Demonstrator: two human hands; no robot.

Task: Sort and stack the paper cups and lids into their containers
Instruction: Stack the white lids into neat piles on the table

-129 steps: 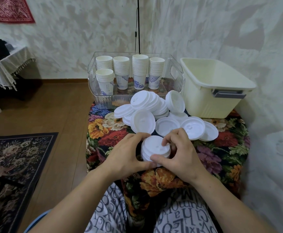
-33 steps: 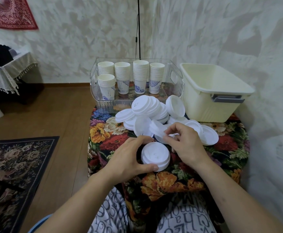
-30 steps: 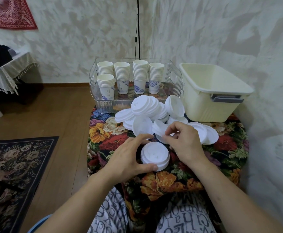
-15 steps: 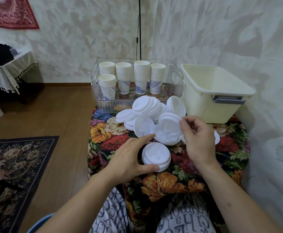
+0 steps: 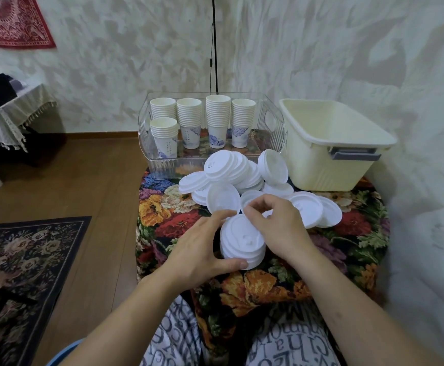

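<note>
Head view showed the left hand curled round the near-left side of a short stack of white lids, thumb against the stack's front edge and fingers reaching over its far-left rim. The grip of the right hand closed on the stack's far-right side, with the fingers bent over the top lid; whether they pinched that lid alone could not be told. The stack rested on the floral counter, at its near middle.

Just behind the hands lay a loose pile of lids, some flat, some leaning on one another, with two more lids lying flat to the right. Behind the pile stood a clear bin holding five upright stacks of paper cups, four in a back row and one in front at the left. A cream tub with a grey handle stood to the right of the clear bin, its near left corner touching it.
</note>
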